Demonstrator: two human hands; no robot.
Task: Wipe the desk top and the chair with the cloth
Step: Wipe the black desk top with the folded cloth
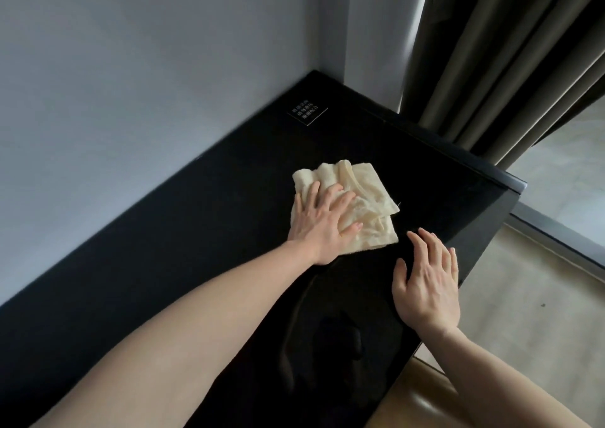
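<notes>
Flat and spread, the left hand (pixel 322 223) presses down on the cream cloth (pixel 347 206) at the centre of the frame, fingers straight and fanned across the near left part of the fabric, nothing curled around it. That cloth lies rumpled and folded over itself on the black desk top (pixel 183 231), its far edge bunched into soft ridges, its right corner poking toward the desk's right edge. Over to the right, the right hand (pixel 427 283) sits open too, fingers straight and slightly apart, palm down over the glossy black surface close to the desk's right edge, just beside the cloth's lower corner but not touching it; whether the palm actually rests on the desk is hard to tell. Both bare forearms run in from the bottom of the frame. Up toward the top centre, a small black label with white lettering (pixel 307 113) lies on the desk near the corner where the pale wall (pixel 131 84) meets it; the print is too small to read. Dark curtains (pixel 510 67) hang in folds at the upper right. Pale flooring (pixel 523 313) shows at the right, and a tan glossy surface (pixel 422 401) peeks in at the bottom right.
</notes>
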